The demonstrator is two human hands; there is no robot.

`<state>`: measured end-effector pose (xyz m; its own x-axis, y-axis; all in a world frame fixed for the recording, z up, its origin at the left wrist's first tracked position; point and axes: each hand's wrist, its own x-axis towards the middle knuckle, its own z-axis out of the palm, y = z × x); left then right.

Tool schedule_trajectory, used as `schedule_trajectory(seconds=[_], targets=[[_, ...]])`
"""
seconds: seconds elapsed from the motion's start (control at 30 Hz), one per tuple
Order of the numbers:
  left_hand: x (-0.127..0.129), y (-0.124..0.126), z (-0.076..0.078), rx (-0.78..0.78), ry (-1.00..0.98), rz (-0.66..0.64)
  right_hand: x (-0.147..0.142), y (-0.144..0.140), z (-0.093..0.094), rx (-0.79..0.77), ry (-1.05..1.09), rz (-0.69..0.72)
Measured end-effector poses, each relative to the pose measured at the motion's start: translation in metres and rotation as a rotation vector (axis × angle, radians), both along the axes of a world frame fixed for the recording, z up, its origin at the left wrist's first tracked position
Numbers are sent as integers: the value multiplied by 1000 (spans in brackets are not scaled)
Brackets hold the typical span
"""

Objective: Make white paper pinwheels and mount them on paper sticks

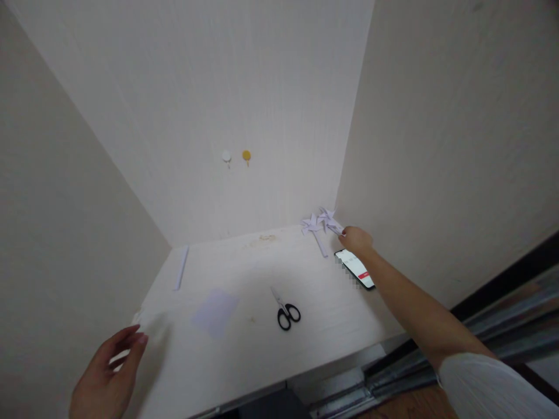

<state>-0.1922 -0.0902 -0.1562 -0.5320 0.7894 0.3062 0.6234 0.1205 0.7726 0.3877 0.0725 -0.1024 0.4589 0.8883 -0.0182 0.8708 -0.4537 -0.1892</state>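
- The pale table (262, 349) fills the corner, with a phone (356, 269) far right.
- The right hand (357, 240) reaches far right, fingers pinched on the stem of a paper pinwheel (329, 219); a second pinwheel (312, 226) lies just beside it.
- The left hand (107, 381) hovers spread and empty at the near-left edge.
- This looks like setting down or picking up the pinwheel; lifting calls for a gentle grip.
- Scissors (286, 311) lie mid-table.
- No writing is readable.

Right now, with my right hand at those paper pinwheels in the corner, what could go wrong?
1. The right hand holds a paper pinwheel by its stick; a tight grip may crush it or nudge the second pinwheel.
2. The forearm crosses over the phone near the table edge and might knock it.
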Motion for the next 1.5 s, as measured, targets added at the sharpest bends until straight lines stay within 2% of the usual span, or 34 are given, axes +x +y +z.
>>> schedule_trajectory(seconds=[0.07, 0.2, 0.33, 0.43, 0.53, 0.6, 0.77, 0.93, 1.2, 1.33, 1.5], targets=[[-8, -3, 5, -132, 117, -5, -26, -4, 1, 48, 4, 79], [-16, -8, 7, -176, 358, -142, -103, -22, -6, 107, 69, 311], [-20, -11, -3, -235, 409, -140, -194, -58, -23, 137, 171, 621], [-19, -15, -9, -271, 443, -142, -253, -86, -36, 146, 213, 800], [-11, -15, -11, -289, 467, -182, -296, -103, -44, 139, 216, 900], [1, -11, -13, -301, 476, -248, -314, -107, -48, 125, 193, 910], [41, 11, -19, -326, 454, -341, -332, -104, -56, 105, 121, 856], [64, 25, -21, -312, 348, -321, -329, -103, -64, 135, 128, 849], [67, 33, -18, -304, -56, -272, -323, -98, -78, 303, 260, 911], [62, 30, -14, -305, -304, -271, -312, -107, -79, 465, 314, 1039], [57, 6, -2, -277, -568, -320, -303, -128, -69, 714, 343, 1222]])
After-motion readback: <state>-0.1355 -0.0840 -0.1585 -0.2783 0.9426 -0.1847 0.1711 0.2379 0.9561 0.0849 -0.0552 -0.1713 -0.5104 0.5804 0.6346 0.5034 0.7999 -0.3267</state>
